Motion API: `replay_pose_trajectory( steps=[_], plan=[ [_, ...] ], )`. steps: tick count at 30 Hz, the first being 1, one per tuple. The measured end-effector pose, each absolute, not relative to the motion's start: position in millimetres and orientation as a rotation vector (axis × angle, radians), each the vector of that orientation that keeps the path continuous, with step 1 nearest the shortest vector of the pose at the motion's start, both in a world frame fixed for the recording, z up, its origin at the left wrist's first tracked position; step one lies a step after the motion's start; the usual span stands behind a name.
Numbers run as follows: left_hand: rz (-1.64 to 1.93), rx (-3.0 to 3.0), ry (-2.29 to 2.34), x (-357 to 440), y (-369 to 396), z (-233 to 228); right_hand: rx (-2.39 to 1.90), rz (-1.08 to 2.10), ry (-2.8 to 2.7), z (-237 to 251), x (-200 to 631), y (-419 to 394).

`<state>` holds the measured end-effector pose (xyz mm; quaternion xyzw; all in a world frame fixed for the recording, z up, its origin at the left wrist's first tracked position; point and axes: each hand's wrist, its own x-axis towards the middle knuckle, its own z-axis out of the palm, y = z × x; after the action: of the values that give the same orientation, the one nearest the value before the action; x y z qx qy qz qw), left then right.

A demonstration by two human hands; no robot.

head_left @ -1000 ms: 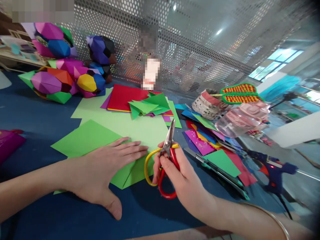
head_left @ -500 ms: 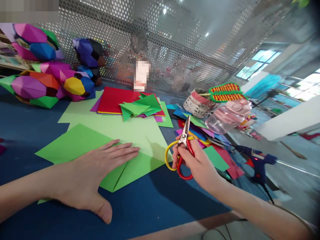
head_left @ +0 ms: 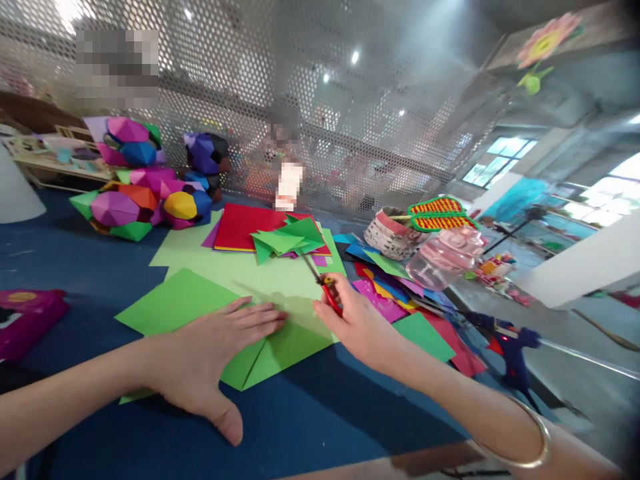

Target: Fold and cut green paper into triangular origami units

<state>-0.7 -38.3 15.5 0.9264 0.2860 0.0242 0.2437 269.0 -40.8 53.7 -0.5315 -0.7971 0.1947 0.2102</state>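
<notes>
Right now right hand fingers clamped on red-handled metal scissors, blades over pale green sheet; left hand fingers flat together, pinning folded dark green paper square on blue desk. Keep pinning firm, blades low.

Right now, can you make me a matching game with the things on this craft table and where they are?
Things:
1. left hand
2. scissors
3. glue gun
4. paper balls

Places:
A. at the table's right edge, beside the coloured sheets
B. piled at the far left, by the mesh wall
C. pressed flat on the folded green paper
D. gripped in the right hand, over the pale green sheet

Pairs: 1-C, 2-D, 3-A, 4-B
</notes>
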Motion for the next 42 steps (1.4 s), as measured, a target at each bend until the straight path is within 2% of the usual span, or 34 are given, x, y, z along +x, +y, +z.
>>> replay_pose_trajectory(
  steps=[5, 11, 13, 17, 20, 42],
  plan=[
    [0.025, 2.517, 0.775, 0, -39, 19, -1.401, 0.078, -2.586, 39, 253, 1],
    [0.087, 2.484, 0.756, 2, -38, 21, -1.431, -0.246, -2.584, 28, 250, 9],
    [0.069, 2.48, 0.766, 3, -38, 19, -1.361, -0.123, -2.58, 31, 249, -8],
    [0.156, 2.515, 0.807, 4, -39, 12, -1.321, 0.361, -2.588, 34, 246, -41],
    [0.269, 2.537, 0.838, 6, -43, 8, -1.331, 0.481, -2.515, 29, 246, -52],
    [0.329, 2.569, 0.862, 8, -49, 15, -1.174, 0.282, -2.463, 0, 254, -60]
  ],
)
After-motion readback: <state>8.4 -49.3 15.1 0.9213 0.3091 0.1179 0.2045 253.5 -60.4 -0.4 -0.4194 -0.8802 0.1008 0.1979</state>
